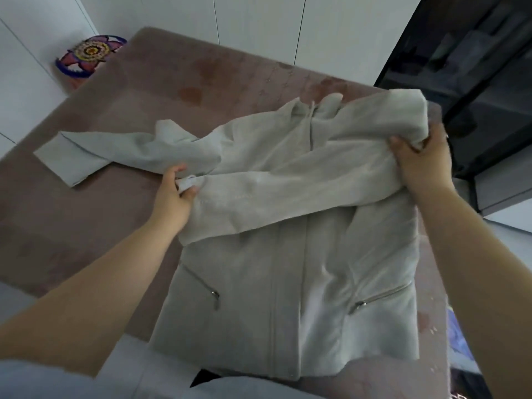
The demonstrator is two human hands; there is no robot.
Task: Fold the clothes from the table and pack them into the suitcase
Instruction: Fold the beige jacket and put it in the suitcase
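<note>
A pale grey zip-up jacket (288, 298) lies front side up on the table (86, 226), which has a mauve cloth over it. One sleeve is folded across the chest toward the left. My left hand (175, 191) pinches that sleeve's cuff at the jacket's left side. My right hand (420, 162) grips the bunched shoulder of the same sleeve at the right. The other sleeve (80, 159) stretches out flat to the left on the table. No suitcase is in view.
A colourful patterned round object (89, 56) leans against the white wall at the table's far left corner. Dark shelving or furniture (475, 82) stands to the right of the table. White cupboard panels run behind.
</note>
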